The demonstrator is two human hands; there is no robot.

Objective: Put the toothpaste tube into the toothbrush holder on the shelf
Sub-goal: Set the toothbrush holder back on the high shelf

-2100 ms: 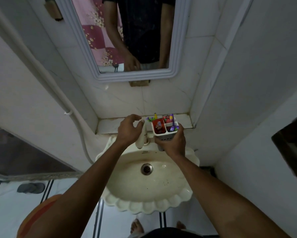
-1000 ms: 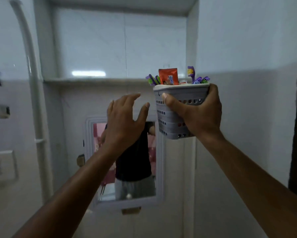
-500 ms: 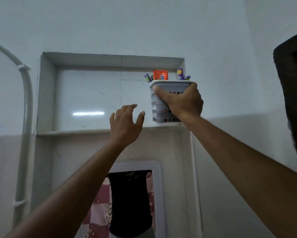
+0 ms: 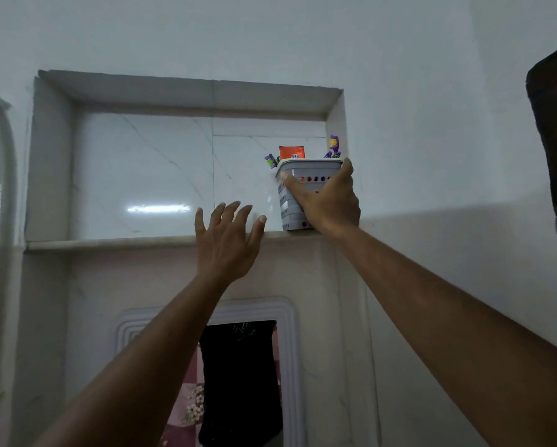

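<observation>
Right hand (image 4: 330, 204) clasps toothbrush holder (image 4: 303, 191) resting on shelf (image 4: 109, 244) | orange toothpaste tube (image 4: 292, 152) already inside | left hand (image 4: 227, 245) spread, empty | remaining: release, apparently.

Orange toothpaste tube (image 4: 292, 152) stands upright in grey toothbrush holder (image 4: 288, 201) on shelf (image 4: 109, 243).

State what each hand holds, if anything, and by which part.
The right hand grips the toothbrush holder around its perforated side wall; the left hand is open and holds nothing.
</observation>
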